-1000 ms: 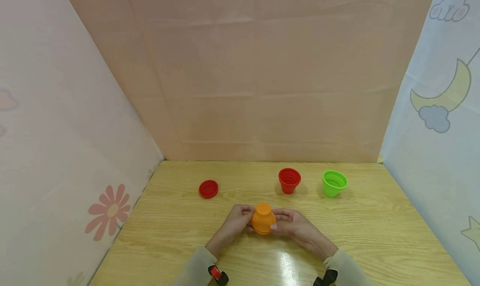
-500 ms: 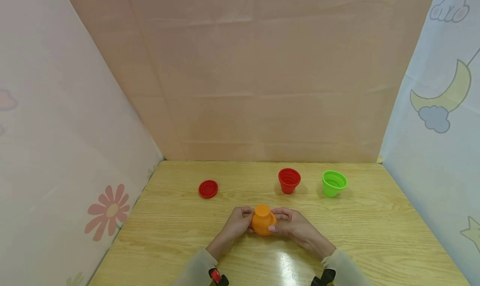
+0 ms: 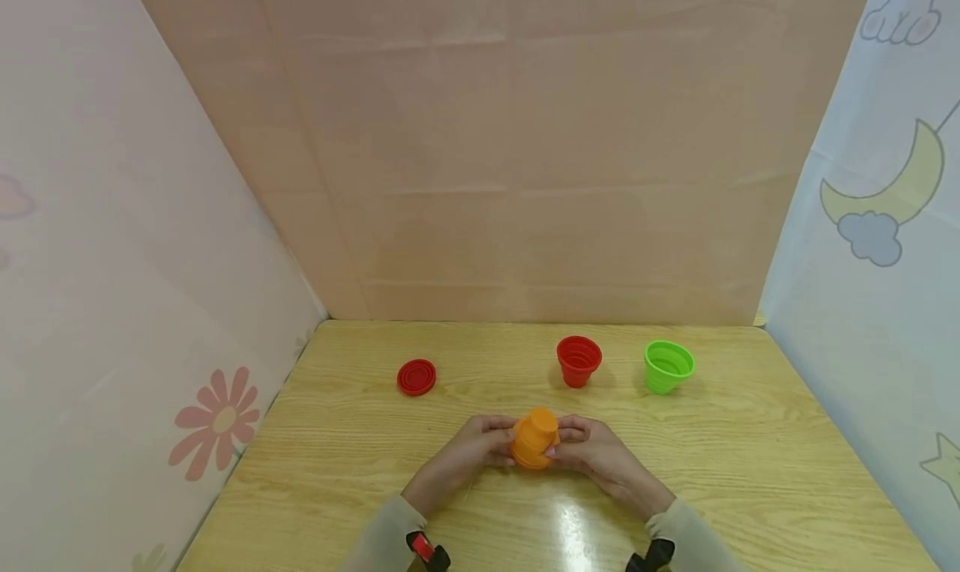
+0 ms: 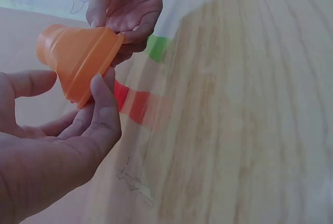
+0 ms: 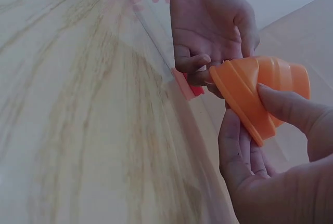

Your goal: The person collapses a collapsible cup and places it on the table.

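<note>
An orange collapsible cup (image 3: 535, 440) is held upside down between both hands, its narrow base up and its wide rim down. My left hand (image 3: 480, 449) holds its left side; in the left wrist view that hand's fingers lie at the rim of the cup (image 4: 82, 57), with the thumb by its wall. From the other side my right hand (image 3: 597, 457) pinches it. In the right wrist view, the right thumb presses a dent into the wall of the cup (image 5: 247, 94) while the fingers support the rim.
Beyond the hands, a red cup (image 3: 577, 363) and a green cup (image 3: 667, 368) stand upright and expanded on the wooden table (image 3: 337, 455). A flattened red cup (image 3: 417, 378) lies to the left. Panels enclose the table at the back and both sides.
The orange cup has shifted slightly right, and its base now leans right. Both hands keep hold of it, the left hand following to the right. The other cups stay put.
</note>
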Motion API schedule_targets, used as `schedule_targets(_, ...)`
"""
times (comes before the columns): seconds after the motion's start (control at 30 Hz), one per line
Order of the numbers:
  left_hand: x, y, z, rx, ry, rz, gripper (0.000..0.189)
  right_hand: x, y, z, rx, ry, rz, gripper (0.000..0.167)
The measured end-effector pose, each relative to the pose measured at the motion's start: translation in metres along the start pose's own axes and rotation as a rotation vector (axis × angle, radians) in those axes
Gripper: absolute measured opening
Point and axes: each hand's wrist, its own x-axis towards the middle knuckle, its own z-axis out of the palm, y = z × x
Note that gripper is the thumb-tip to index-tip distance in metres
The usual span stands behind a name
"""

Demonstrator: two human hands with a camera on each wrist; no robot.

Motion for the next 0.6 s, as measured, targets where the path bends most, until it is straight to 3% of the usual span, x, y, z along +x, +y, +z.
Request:
schedule_targets(0.1,0.001,-0.001,-0.002,-0.037,-0.029,-0.009,0.046,-0.001,-0.002,-0.001,0.001,0.004,0.001,0.054)
schedule_targets(0.17,0.000,-0.002,0.000,-0.043,-0.015,-0.024,0.048,-0.001,-0.003,-0.001,0.001,0.009,0.004,0.053)
schedule_targets(0.33,-0.001,-0.006,0.009,-0.016,0.078,-0.043,0.051,-0.001,0.001,-0.001,-0.030,0.007,0.000,0.054)
schedule_targets(0.6,0.000,-0.008,0.019,0.056,0.216,0.023,0.039,0.002,0.006,0.006,-0.112,0.035,0.013,0.077)
